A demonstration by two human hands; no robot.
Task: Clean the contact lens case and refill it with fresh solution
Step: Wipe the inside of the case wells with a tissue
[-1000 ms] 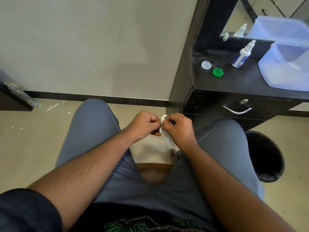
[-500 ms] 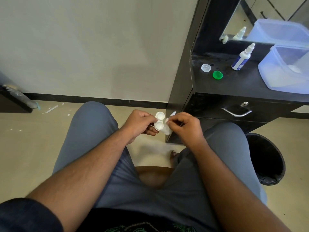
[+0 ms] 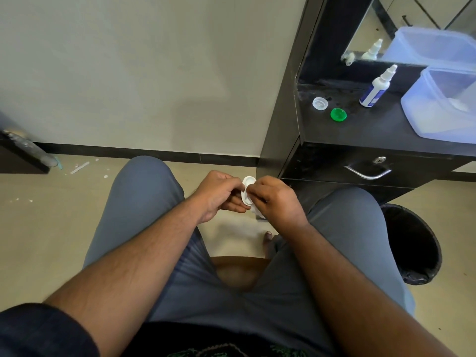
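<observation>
Above my knees, my left hand (image 3: 221, 193) grips a white two-well contact lens case (image 3: 247, 190) held on edge, caps off. My right hand (image 3: 277, 198) pinches a white tissue (image 3: 255, 209) against the case's lower well; most of the tissue is hidden under the fingers. On the black dresser top (image 3: 365, 132) lie the two loose caps, a white cap (image 3: 320, 103) and a green cap (image 3: 338, 114). Past them stands a white solution bottle (image 3: 376, 87) with a blue label and a pointed nozzle.
A translucent blue-tinted plastic tub (image 3: 443, 104) sits at the dresser's right end, below a mirror. A drawer with a metal handle (image 3: 368, 173) is under the top. A black waste bin (image 3: 412, 243) stands on the floor by my right knee.
The case has turned from facing me with both wells showing to standing on edge. My right hand has moved back in and presses the tissue against it.
</observation>
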